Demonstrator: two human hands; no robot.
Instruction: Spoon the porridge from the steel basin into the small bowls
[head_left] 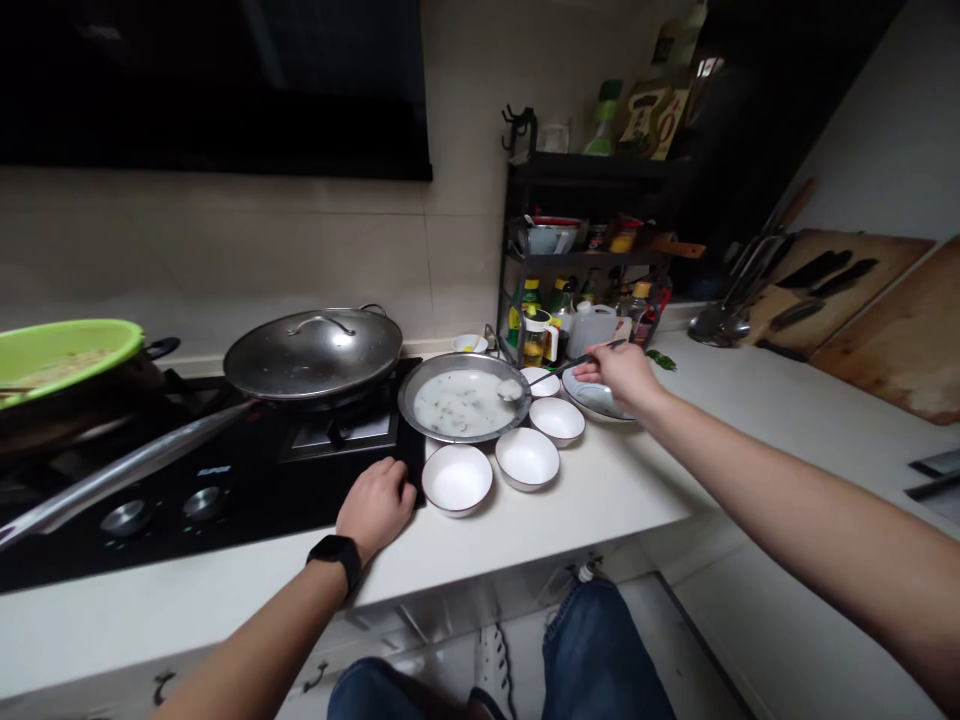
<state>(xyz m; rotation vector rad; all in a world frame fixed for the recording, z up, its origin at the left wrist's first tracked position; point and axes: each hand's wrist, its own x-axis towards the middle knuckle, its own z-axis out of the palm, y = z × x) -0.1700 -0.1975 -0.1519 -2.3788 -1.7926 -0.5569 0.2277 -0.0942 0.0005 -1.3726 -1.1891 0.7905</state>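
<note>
My right hand [619,376] grips the dark handle of a ladle [513,391]. The ladle's bowl dips into milky white soup with darker bits, held in a wide metal basin [409,408] on the counter. My left hand [379,505], with a black watch on its wrist, rests by the stove's front corner. Its fingers are curled in, and I see nothing in them. Between the hands stand white bowls with thin dark rims: one at the front left [457,482], one beside it [527,460] and one farther back [557,421]. Under my right hand, a shallow dish [596,398] is partly covered.
On the black stove [247,510] sits a lidded wok [315,350], its long handle reaching forward left. A green basin [75,345] tops a dark pot. A black rack [585,165] holds bottles and jars behind. A knife block and cutting boards [862,290] lean at right.
</note>
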